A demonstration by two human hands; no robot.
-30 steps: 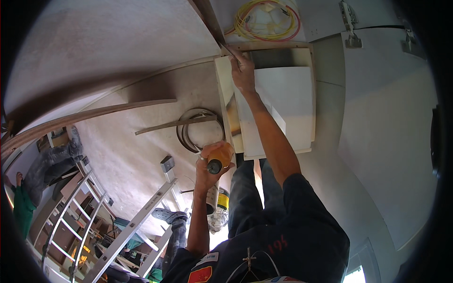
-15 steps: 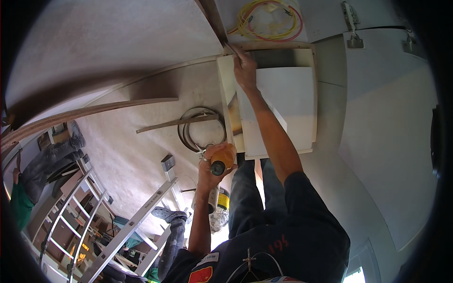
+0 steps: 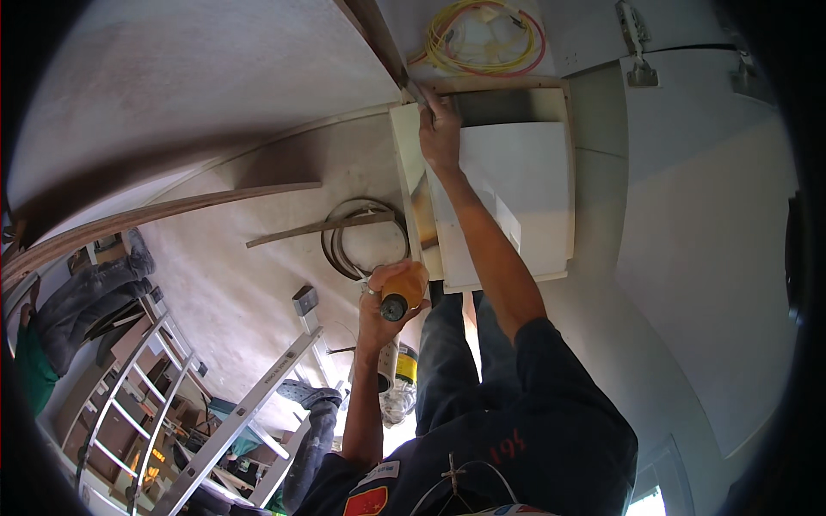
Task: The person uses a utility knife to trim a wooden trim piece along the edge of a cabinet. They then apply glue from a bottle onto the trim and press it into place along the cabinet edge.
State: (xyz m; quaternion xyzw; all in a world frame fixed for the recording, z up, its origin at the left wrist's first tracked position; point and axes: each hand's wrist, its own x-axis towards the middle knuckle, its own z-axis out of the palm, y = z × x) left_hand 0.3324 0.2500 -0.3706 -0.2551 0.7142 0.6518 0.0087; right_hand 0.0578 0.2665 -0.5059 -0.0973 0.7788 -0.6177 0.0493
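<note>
My left hand (image 3: 383, 314) is wrapped round an amber-orange bottle (image 3: 411, 282) with a dark cap, whose capped end points toward me. The bottle is beside the near left corner of a pale wooden box-like cabinet (image 3: 408, 163). Farther off, my right hand (image 3: 440, 138) is at the cabinet's far left corner. Its fingers are closed by a thin dark piece at the foot of a brown upright edge (image 3: 376, 39); I cannot make out what they grip. Below my right forearm lies a white panel (image 3: 516, 172) across the cabinet.
Coiled yellow and red cables (image 3: 443, 47) lie beyond the cabinet. Left of it are a coiled strip (image 3: 330, 249) and a wooden strip (image 3: 288, 232). An aluminium ladder (image 3: 245, 413) stands lower left, near another person's shoe (image 3: 301, 393). A hinged white door (image 3: 714, 215) is at right.
The whole view has shifted slightly. My right hand has turned a little at the cabinet corner, its fingers drawn closer in. The left hand still holds the bottle.
</note>
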